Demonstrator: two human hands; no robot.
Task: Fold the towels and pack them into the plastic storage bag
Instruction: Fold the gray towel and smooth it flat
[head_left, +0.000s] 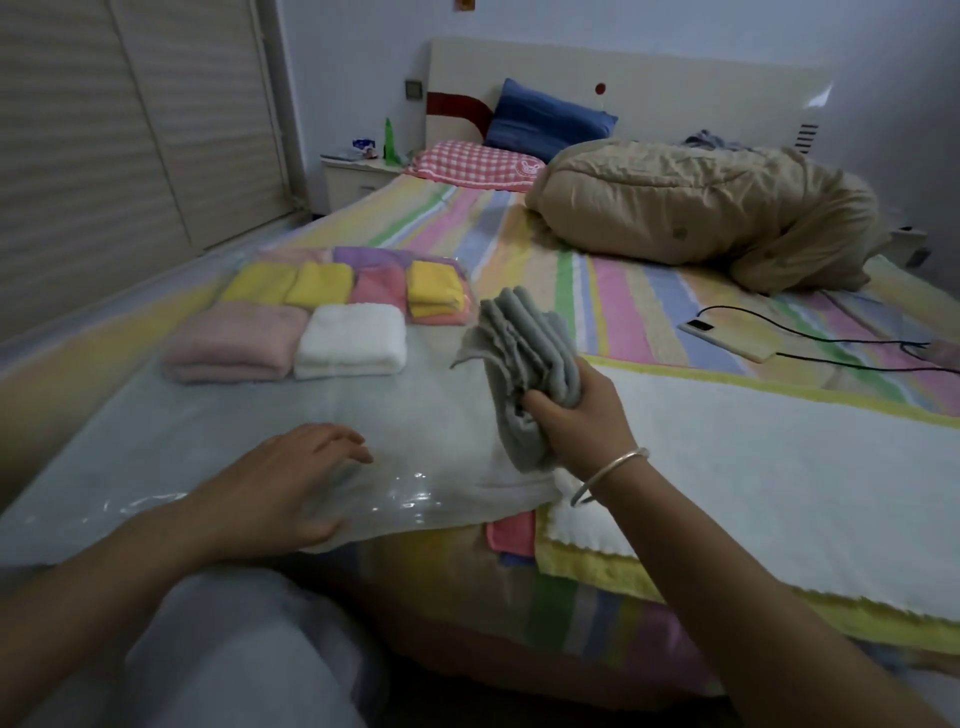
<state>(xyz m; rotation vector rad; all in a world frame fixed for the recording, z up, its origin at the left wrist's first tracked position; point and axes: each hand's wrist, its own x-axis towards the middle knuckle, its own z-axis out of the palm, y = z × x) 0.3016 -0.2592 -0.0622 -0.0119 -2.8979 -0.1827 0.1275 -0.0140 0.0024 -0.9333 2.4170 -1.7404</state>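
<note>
Several folded towels already lie inside the clear plastic storage bag (218, 436) spread flat on the bed (649, 291), among them a pink towel (234, 340) and a white towel (350, 340) side by side. The right hand (576, 400) clutches a folded grey towel (524, 374) in mid-air, just above the bag's near end. The left hand (291, 478) rests with loosely spread fingers on the plastic near the bag's mouth, gripping nothing. I'd worry that the grey bundle, held at one end with its layers fanning loose, may fall open on the way in. The slick film could also slide or stay shut under that flat palm.
</note>
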